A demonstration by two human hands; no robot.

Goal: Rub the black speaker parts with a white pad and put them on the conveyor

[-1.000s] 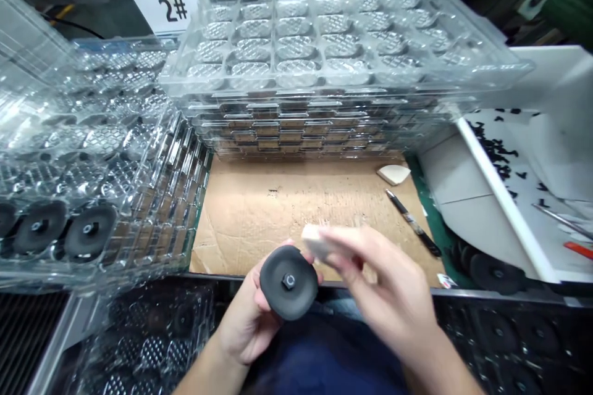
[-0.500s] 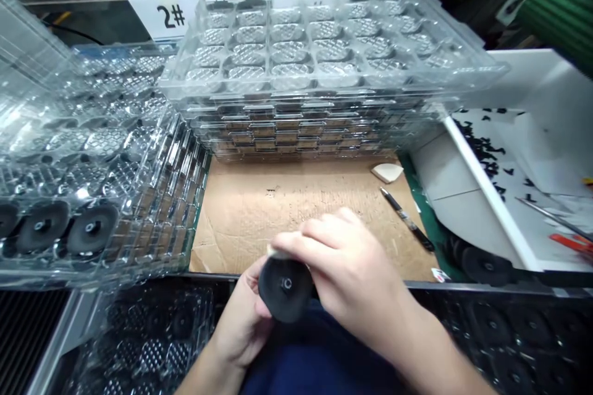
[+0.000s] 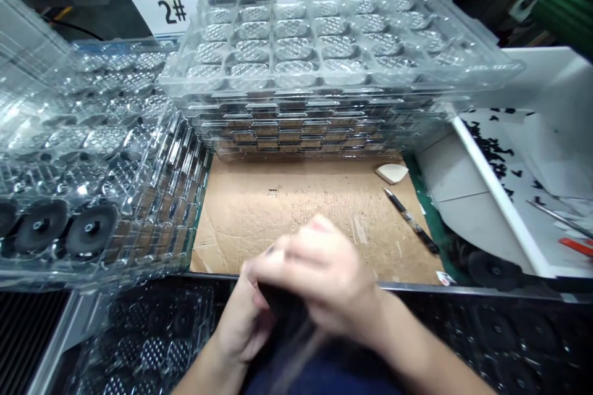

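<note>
My left hand (image 3: 243, 324) is closed around the lower left side of a black round disc (image 3: 279, 301), held over my lap at the front edge of the bench. Over the top of the disc lies my right hand (image 3: 324, 274), its fingers curled and pressed together near the left thumb. Motion blurs it, and whatever is between its fingertips is hidden. Only a dark part of the disc shows beneath the right fingers. Similar black discs (image 3: 92, 228) sit in the front row of the clear tray stack at the left.
Stacked clear blister trays (image 3: 296, 83) stand behind the cardboard sheet (image 3: 278, 216). On the cardboard lie a pen (image 3: 411, 220) and a cream wedge-shaped pad (image 3: 391, 173). A white bin (image 3: 503, 197) at the right holds small black pieces (image 3: 493, 148). More discs (image 3: 495, 268) lie beside it.
My right hand has moved slightly left and down over the disc, covering its face and hub, which showed before. The disc now appears tilted and mostly hidden. The view has shifted slightly.
</note>
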